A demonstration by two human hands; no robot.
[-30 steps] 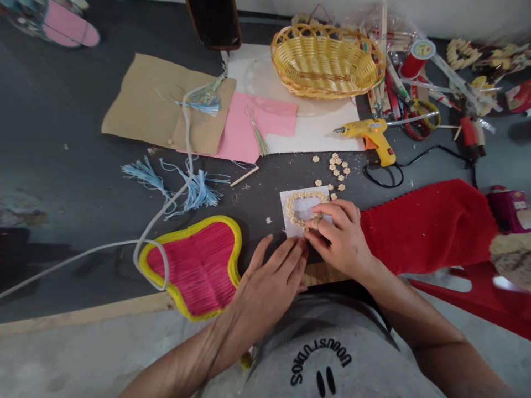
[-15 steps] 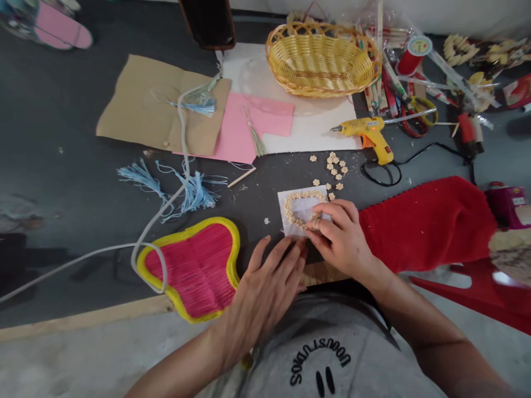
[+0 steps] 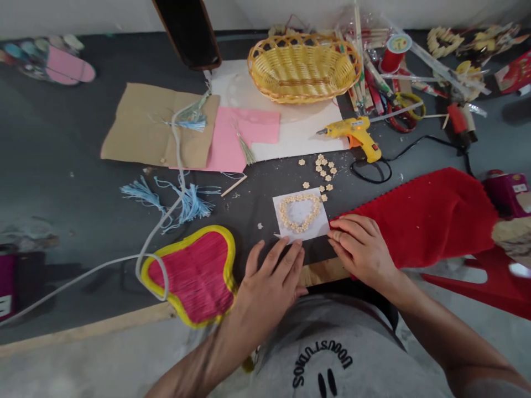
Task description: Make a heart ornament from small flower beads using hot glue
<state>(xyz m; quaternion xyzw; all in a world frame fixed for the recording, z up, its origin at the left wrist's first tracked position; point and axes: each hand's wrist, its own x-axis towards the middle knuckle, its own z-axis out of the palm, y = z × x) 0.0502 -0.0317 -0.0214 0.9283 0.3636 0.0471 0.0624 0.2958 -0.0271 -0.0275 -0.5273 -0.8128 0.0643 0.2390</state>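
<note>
A small white card (image 3: 320,225) lies on the dark mat, bearing a heart outline of tiny beige flower beads (image 3: 299,212). My left hand (image 3: 269,282) lies flat with fingers spread, its fingertips touching the card's near left edge. At the card's near right corner my right hand (image 3: 360,249) rests with fingers loosely curled and nothing in them, fingertips on the mat. Several loose flower beads (image 3: 322,168) are scattered just beyond the card.
A yellow glue gun (image 3: 352,134) with black cord lies beyond the beads, a wicker basket (image 3: 302,69) farther back. A red cloth (image 3: 431,215) is on the right, and a pink-and-yellow woven piece (image 3: 194,273) with grey cord (image 3: 166,221) on the left. Blue tassels, pink and brown paper are mid-left.
My right hand has come off the bead heart and pulled back to the card's near right corner, leaving the whole heart uncovered. The view has shifted slightly.
</note>
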